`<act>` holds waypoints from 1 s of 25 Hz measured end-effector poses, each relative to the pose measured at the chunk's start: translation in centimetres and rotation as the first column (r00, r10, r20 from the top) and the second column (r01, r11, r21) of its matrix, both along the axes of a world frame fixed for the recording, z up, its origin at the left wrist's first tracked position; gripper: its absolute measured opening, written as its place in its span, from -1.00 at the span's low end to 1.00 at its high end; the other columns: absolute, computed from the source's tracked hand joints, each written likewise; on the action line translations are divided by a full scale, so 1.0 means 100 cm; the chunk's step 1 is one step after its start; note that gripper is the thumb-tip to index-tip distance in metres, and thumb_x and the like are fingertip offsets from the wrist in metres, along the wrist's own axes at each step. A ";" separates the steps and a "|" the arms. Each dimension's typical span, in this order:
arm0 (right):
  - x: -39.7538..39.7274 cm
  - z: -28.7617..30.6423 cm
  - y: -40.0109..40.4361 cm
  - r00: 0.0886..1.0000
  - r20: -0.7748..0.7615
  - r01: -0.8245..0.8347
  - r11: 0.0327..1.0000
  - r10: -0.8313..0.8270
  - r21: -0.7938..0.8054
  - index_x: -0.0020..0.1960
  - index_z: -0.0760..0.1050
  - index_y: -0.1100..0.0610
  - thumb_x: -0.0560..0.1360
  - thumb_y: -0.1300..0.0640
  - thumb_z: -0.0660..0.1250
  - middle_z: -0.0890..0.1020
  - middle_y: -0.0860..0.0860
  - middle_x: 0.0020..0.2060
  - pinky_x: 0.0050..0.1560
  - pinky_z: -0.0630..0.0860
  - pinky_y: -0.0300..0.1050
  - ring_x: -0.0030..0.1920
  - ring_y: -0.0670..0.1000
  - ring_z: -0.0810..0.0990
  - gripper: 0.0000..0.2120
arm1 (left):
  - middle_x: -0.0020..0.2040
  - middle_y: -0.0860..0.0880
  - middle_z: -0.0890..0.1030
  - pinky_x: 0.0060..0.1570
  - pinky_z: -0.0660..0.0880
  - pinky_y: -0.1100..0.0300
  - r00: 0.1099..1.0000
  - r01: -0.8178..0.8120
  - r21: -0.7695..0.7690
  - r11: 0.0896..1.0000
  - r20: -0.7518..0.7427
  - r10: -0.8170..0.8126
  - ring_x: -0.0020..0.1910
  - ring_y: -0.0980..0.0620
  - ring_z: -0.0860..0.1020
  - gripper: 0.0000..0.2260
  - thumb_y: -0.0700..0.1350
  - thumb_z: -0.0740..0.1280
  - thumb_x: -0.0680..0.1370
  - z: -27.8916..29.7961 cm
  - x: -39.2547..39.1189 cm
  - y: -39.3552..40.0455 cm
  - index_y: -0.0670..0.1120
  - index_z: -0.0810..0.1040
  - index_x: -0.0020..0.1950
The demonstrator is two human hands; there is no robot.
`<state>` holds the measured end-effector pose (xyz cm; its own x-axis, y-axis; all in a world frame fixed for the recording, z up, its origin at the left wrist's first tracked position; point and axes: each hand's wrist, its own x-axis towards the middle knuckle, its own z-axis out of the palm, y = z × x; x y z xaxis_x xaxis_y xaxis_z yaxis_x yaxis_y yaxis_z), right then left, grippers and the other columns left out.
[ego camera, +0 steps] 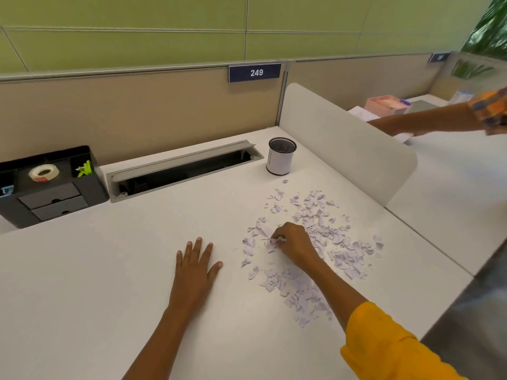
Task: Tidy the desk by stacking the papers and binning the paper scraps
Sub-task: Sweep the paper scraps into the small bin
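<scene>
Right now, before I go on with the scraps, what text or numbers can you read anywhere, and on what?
"249": white digits on the blue sign on the partition top.
Second blue sign, far right: blurred, unreadable.
Paper scraps on the desk: faint print, too small to read.
Tape roll in the black organizer: red label, unreadable.

Two hands are on the table (82, 270): the left hand (196, 266) at six o'clock and the right hand (295, 244) just toward three o'clock from it. A third arm (417, 123) reaches in at two o'clock. The paper scraps (323, 237) are too many to count. There is one mesh cup (281, 156) at twelve o'clock, one black organiser (52, 187) at ten o'clock holding one tape roll (44, 172), one cable tray (183, 167), one number sign (255, 72), and one pink box (386, 105).
</scene>
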<state>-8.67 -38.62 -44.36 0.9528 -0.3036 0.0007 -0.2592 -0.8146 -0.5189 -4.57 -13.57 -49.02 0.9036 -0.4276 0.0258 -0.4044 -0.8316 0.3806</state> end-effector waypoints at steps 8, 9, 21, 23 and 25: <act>-0.005 0.038 -0.036 0.957 0.131 0.158 0.842 -0.260 0.517 -0.15 0.65 0.22 0.43 0.36 0.39 0.69 0.13 -0.22 -0.12 0.64 -0.07 -0.33 0.03 0.63 -0.91 | 0.54 -0.04 0.10 0.44 -0.11 0.09 1.000 -0.027 -0.009 1.000 0.011 0.027 0.52 -0.02 0.02 0.09 0.52 -0.50 0.21 0.004 0.000 0.003 -0.03 0.21 0.50; -0.001 0.042 -0.043 0.953 0.119 0.162 0.802 -0.277 0.576 -0.15 0.65 0.22 0.42 0.37 0.40 0.69 0.14 -0.20 -0.10 0.64 -0.05 -0.29 0.08 0.65 -0.90 | 0.53 -0.05 0.10 0.44 -0.10 0.10 0.999 -0.044 -0.014 0.999 0.008 0.044 0.52 -0.02 0.04 0.10 0.53 -0.49 0.21 0.006 -0.001 0.003 -0.04 0.21 0.49; 0.100 0.088 -0.129 0.957 0.166 0.047 0.690 -0.239 0.722 -0.02 0.61 0.39 0.34 0.39 0.48 0.66 0.20 -0.11 -0.20 0.65 -0.20 -0.27 0.07 0.65 -0.78 | 0.33 -0.19 0.46 0.18 0.37 -0.13 0.945 -0.326 0.063 0.943 0.049 0.323 0.30 -0.21 0.43 -0.17 0.39 -0.28 0.49 0.011 0.002 -0.026 -0.11 0.51 0.29; 0.125 0.093 -0.137 0.952 0.176 0.045 0.685 -0.250 0.727 -0.01 0.59 0.41 0.33 0.41 0.48 0.64 0.22 -0.10 -0.23 0.64 -0.23 -0.29 0.09 0.64 -0.76 | 0.30 -0.20 0.49 0.13 0.40 -0.15 0.942 -0.333 0.080 0.939 0.059 0.329 0.26 -0.23 0.46 -0.20 0.37 -0.25 0.51 0.010 0.007 -0.026 -0.12 0.53 0.26; 0.150 0.095 -0.143 0.943 0.197 0.043 0.683 -0.270 0.729 -0.01 0.60 0.40 0.33 0.42 0.48 0.63 0.21 -0.11 -0.26 0.63 -0.27 -0.28 0.12 0.63 -0.77 | 0.31 -0.20 0.48 0.12 0.40 -0.16 0.939 -0.340 0.090 0.936 0.095 0.331 0.26 -0.23 0.46 -0.20 0.38 -0.25 0.50 0.009 0.013 -0.025 -0.11 0.53 0.26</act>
<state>6.32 -52.90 -34.84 0.8847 -0.4651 -0.0330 -0.1076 -0.1347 -0.9850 -3.28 -16.06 -48.07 0.9919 -0.1040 0.0725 -0.1197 -0.9571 0.2638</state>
